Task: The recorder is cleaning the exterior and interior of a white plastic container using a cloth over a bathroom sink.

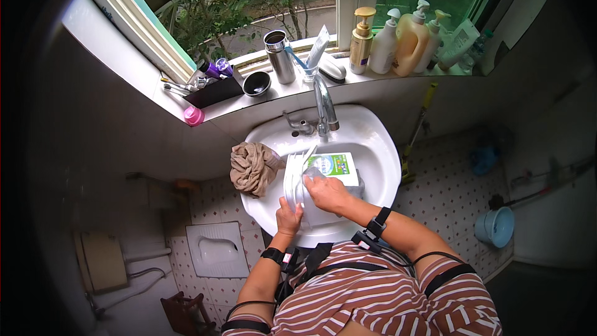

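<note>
In the white ceramic washbasin [383,149] a white plastic container [291,175] with a green printed label lies on its side. My left hand [289,217] grips its lower left edge. With my right hand [326,192] I hold a grey cloth [313,172] against the container; more grey cloth shows beyond its right side. A crumpled brown cloth [254,168] hangs over the basin's left rim. Behind the container stands the chrome faucet [325,102]. What lies under my right hand is hidden.
Along the windowsill stand a steel flask [280,58], a dark bowl [256,84], a white brush [333,69], a gold pump bottle [361,44] and several other bottles. A pink cup [193,115] sits at the sill's left corner. A blue bucket [495,226] is on the floor at right.
</note>
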Tool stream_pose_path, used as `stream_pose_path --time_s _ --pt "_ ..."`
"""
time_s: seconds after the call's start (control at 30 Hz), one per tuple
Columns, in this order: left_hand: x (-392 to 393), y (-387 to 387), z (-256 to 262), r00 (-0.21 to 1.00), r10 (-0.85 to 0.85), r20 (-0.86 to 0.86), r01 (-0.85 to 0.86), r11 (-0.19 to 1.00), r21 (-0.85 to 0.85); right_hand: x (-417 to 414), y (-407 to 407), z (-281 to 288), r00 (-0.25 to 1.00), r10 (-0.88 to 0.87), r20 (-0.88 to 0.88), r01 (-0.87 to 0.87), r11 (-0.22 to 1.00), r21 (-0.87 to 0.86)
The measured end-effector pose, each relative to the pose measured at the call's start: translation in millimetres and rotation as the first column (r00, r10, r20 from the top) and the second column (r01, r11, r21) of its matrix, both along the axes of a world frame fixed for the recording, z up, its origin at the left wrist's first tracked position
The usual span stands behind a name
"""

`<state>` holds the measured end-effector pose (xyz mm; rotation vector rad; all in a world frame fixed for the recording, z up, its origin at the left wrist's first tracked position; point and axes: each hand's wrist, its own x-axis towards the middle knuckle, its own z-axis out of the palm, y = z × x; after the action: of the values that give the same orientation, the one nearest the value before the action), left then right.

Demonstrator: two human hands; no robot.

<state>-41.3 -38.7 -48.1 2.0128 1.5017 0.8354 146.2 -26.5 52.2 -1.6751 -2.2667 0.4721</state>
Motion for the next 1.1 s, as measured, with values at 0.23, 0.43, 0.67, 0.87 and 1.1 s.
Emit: stream_pose_path --time_s 0.23,0.43,0.67,0.87,1.1 --pt "5.7 -3.2 0.3 1.000 0.002 -0.007 -0.002 1.000 0.018 90.9 9.9 -9.5 0.985 -0.160 0.068 0.168 0.977 -0.134" --pt "7.3 -4.2 0.7 0.999 0.031 -0.016 -0.031 0.999 0.010 78.1 -10.7 1.2 0.979 -0.173 0.107 0.189 0.969 -0.159" --pt "12.5 -4.1 4.6 0.997 0.056 -0.051 -0.055 0.998 0.010 16.6 -6.5 -6.3 1.000 0.029 -0.007 -0.027 0.990 0.141" --pt "11.5 -2.6 4.6 0.997 0.063 -0.040 -0.061 0.997 0.040 64.2 -7.6 -11.0 0.985 -0.171 0.000 0.171 0.983 0.073" --pt "12.6 -3.1 8.7 0.996 0.068 -0.061 -0.069 0.997 -0.018 73.1 -25.4 -7.5 0.974 -0.225 0.037 0.220 0.971 0.095"
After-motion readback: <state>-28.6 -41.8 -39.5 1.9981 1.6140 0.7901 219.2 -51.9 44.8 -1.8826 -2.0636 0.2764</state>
